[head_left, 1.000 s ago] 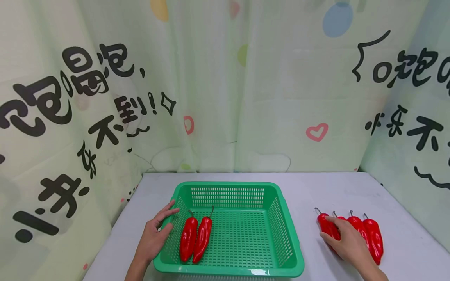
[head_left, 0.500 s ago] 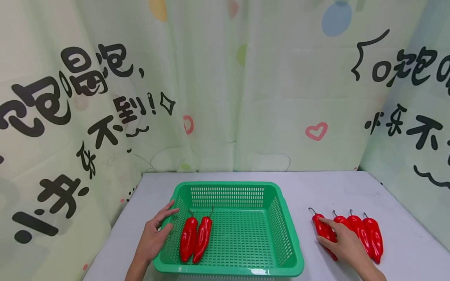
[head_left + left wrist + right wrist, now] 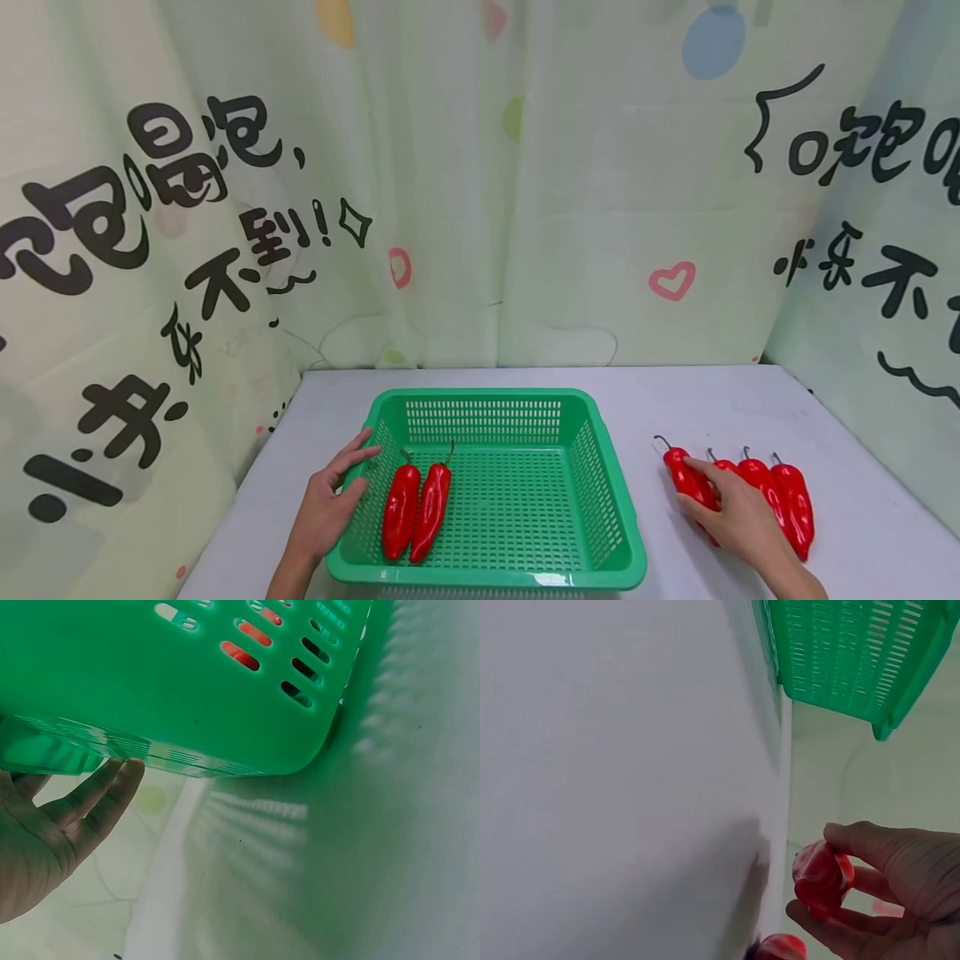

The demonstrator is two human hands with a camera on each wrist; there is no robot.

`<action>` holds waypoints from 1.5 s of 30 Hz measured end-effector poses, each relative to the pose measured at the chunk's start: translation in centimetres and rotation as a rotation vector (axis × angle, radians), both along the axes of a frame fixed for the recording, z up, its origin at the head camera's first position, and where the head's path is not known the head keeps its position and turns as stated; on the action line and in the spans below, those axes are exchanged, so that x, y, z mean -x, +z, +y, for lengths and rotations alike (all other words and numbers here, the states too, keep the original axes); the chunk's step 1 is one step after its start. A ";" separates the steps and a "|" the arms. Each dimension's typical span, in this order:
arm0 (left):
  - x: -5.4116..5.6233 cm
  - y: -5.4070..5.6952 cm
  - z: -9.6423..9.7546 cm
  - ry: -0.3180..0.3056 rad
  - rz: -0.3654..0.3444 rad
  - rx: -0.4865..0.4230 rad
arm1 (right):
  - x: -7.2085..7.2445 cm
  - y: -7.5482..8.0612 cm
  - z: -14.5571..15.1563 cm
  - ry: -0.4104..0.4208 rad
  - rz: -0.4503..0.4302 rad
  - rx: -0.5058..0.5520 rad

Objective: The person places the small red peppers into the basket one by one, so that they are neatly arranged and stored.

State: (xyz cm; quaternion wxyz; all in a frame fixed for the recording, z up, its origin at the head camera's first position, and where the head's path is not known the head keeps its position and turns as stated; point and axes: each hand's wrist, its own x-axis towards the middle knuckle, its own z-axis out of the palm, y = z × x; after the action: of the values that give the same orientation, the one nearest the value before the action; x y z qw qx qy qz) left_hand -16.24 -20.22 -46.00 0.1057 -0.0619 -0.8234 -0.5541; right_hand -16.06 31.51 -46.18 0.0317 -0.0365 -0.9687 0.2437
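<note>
My right hand (image 3: 738, 510) pinches a long red chili pepper (image 3: 686, 479) between thumb and fingers. In the right wrist view this red pepper (image 3: 823, 879) is raised off the table, its shadow apart below. Three more red peppers (image 3: 793, 500) lie side by side just right of that hand, partly hidden by it. My left hand (image 3: 328, 500) touches the left rim of the green plastic basket (image 3: 487, 577), its fingers stretched out. The left wrist view shows the fingertips (image 3: 131, 766) against the basket's outer side. Two red peppers (image 3: 430, 512) lie inside at the left, stems pointing away.
The basket stands on a white table (image 3: 645, 400), left of the right hand. A pale curtain (image 3: 570, 208) with black lettering and coloured shapes hangs behind the table and along both sides.
The right hand has drawn one pepper left, away from the other three, and lifted it; its stem end now sits further left and higher. The left hand and basket have stayed put.
</note>
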 end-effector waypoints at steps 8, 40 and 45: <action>0.1 -0.1 0.0 -0.001 -0.005 0.003 | -0.2 1.5 -1.0 -0.003 0.057 -0.006; 0.2 0.0 0.0 -0.005 -0.014 0.007 | -1.5 7.6 -6.5 0.121 0.219 0.205; 0.2 0.1 0.1 0.001 -0.021 0.003 | -1.6 8.2 -7.7 0.138 0.231 0.231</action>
State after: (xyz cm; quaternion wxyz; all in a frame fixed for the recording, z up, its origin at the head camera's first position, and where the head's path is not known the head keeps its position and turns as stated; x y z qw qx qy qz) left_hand -16.39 -20.10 -45.93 0.0971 -0.0558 -0.8254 -0.5534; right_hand -14.46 23.85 -37.95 0.1217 0.0549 -0.9244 0.3574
